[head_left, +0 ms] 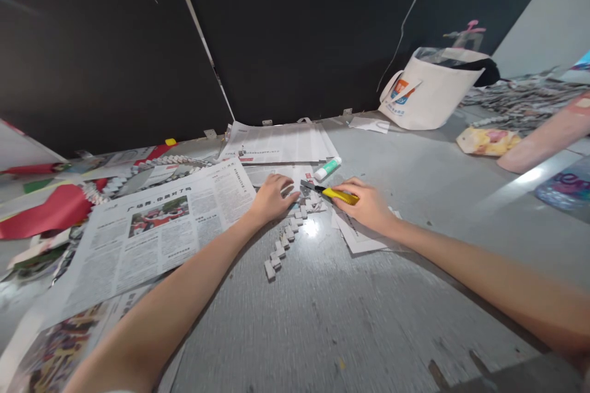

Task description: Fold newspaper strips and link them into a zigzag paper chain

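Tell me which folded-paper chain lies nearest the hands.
The pale grey, zigzag folded-paper chain on the grey surface, by the left hand; the pale paper chains near the red paper sheet lie farther off, at left.

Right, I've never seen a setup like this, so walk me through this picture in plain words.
There is no machine here: one person works with two bare hands, seen by a camera worn on their head, looking forward and down. The right hand holds a yellow cutter knife, its blade pointing toward the left hand. That left hand is curled by the far end of a zigzag paper chain; whether it grips anything is unclear. On the grey surface, a green and white glue stick lies just beyond the knife, a newspaper sheet spreads to the left, and a white bag stands back right.
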A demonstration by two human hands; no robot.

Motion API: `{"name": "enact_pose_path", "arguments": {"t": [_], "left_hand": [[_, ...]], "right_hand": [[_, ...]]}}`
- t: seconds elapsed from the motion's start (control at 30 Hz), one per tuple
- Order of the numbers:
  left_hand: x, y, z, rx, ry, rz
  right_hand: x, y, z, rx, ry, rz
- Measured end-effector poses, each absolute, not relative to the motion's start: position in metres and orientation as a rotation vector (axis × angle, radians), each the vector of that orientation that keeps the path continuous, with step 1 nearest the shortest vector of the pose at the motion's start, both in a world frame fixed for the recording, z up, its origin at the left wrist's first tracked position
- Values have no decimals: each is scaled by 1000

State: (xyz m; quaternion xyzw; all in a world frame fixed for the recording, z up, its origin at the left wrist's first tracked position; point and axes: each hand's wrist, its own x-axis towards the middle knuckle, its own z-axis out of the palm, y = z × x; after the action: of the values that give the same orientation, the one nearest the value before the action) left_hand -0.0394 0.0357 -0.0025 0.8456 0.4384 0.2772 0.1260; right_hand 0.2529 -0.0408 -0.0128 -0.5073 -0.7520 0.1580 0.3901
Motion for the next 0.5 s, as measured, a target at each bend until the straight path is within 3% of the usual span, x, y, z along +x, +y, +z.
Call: {"name": "enact_pose_path", "arguments": {"t": [0.23, 0.5], "left_hand": [[-37, 37, -3, 2426, 1397, 513], [-38, 38, 0, 2389, 1380, 589]], "right_hand": [[254, -40, -15, -1273, -1917, 329], [253, -39, -16, -1238, -1901, 297]]}}
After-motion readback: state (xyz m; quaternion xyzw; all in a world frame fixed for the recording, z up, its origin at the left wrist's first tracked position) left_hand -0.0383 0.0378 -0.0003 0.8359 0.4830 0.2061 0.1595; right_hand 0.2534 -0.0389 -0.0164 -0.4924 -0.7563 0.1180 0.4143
